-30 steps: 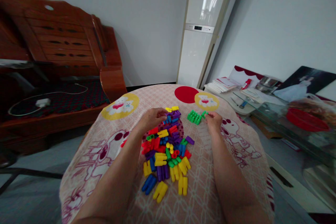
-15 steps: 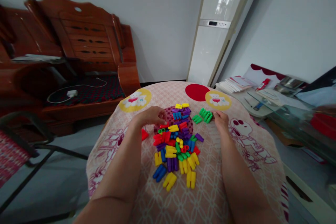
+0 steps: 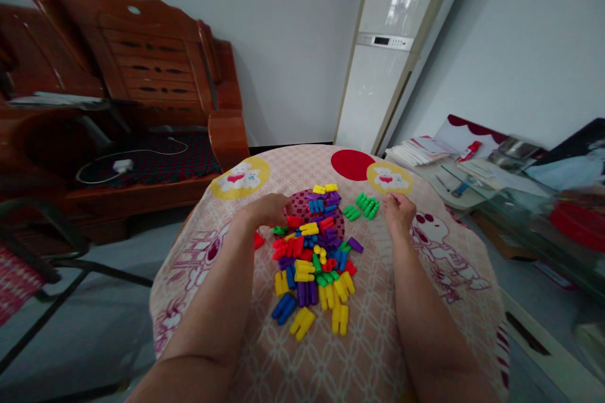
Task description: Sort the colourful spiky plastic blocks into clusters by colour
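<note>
A heap of red, yellow, blue, purple and green plastic building blocks (image 3: 305, 269) lies in the middle of the cloth-covered round table. At its left edge my left hand (image 3: 270, 209) reaches down, fingers closed on a green block (image 3: 280, 230); the fingertips are partly hidden. Right of the heap, a joined group of green blocks (image 3: 367, 205) lies with a smaller green block (image 3: 351, 213) beside it. My right hand (image 3: 399, 210) is just to the right of that group, apart from it, fingers curled together with nothing visible in them. A red block (image 3: 258, 240) lies near my left wrist.
The patterned tablecloth (image 3: 373, 327) covers the round table. A wooden bench (image 3: 155, 69) stands back left, with a white charger (image 3: 123, 165) on its seat. A tall white air conditioner (image 3: 378, 69) stands behind. A glass-topped side table with papers (image 3: 416, 152) is at right.
My left hand has drawn a green block slightly left from the heap. My right hand has come off the green group, its fingers curling inward. The view has shifted slightly.
</note>
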Available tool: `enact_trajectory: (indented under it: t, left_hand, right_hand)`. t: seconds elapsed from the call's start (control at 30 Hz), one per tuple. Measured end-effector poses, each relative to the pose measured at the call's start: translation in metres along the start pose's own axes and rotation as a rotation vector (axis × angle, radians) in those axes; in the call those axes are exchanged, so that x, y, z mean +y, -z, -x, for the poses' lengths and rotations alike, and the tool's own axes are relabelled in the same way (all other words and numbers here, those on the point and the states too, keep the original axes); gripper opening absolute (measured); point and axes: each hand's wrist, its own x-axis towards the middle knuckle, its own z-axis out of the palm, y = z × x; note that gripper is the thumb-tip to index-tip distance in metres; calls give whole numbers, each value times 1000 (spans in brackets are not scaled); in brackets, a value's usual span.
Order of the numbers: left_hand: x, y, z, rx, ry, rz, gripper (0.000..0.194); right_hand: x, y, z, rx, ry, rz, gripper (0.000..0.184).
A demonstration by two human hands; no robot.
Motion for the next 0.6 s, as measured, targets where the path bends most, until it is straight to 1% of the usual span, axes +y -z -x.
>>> enact_trajectory:
  t: [0.07, 0.17, 0.23, 0.27, 0.33, 0.43, 0.5, 0.6]
  left_hand:
    - [-4, 0, -1, 5, 30, -20, 32]
    - [-7, -2, -3, -21, 37, -23, 29]
    - [-7, -3, -3, -18, 22, -9, 26]
    - [-6, -2, -3, 11, 11, 9, 25]
    - [-5, 0, -3, 111, -12, 78, 24]
    - [-3, 4, -2, 245, -21, 176, 26]
    - [-1, 6, -2, 277, -17, 198, 25]
    - [2, 6, -3, 292, -25, 221, 24]
  right_hand:
    - [-5, 0, 0, 23, 17, -14, 40]
    - [-14, 1, 1, 28, 50, -12, 38]
    - [-23, 2, 3, 0, 84, 21, 36]
    - [-28, 3, 4, -37, 98, 48, 34]
    - [-40, 3, 7, -175, 117, 138, 31]
    - [-60, 0, 18, -447, 143, 397, 24]
    - [-73, -5, 28, -580, 189, 596, 22]
    - [-84, -10, 42, -684, 251, 795, 23]
